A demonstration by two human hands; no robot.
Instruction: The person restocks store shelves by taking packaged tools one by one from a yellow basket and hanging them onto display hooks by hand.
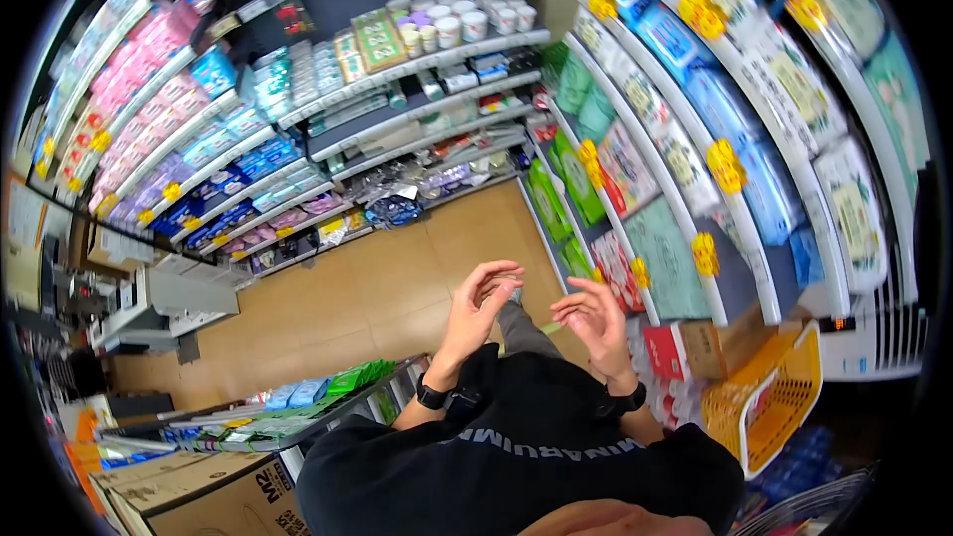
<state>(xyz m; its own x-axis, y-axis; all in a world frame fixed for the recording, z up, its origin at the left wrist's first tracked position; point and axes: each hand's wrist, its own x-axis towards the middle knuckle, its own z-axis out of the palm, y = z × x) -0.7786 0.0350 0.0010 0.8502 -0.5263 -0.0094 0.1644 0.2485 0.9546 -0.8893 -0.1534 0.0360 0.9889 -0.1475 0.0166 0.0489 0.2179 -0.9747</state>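
Both hands are raised in front of the black shirt, above the tiled floor, and do not touch each other. My left hand (480, 306) has its fingers loosely curved and apart from the thumb, with nothing in it. My right hand (594, 320) is likewise half curled, fingers spread, and holds nothing. A black band (432, 394) circles the left wrist and another black band (622, 401) the right one. Nearest to my right hand is the lower shelf on the right, with a red and white package (617, 268).
Shelves of packaged goods (377, 40) curve around the front and left. Blue packs (740, 149) line the right shelves. A yellow basket (764, 407) and a red box (667, 351) stand at the lower right. A cardboard box (199, 496) sits at the lower left. Tan floor (347, 288) lies ahead.
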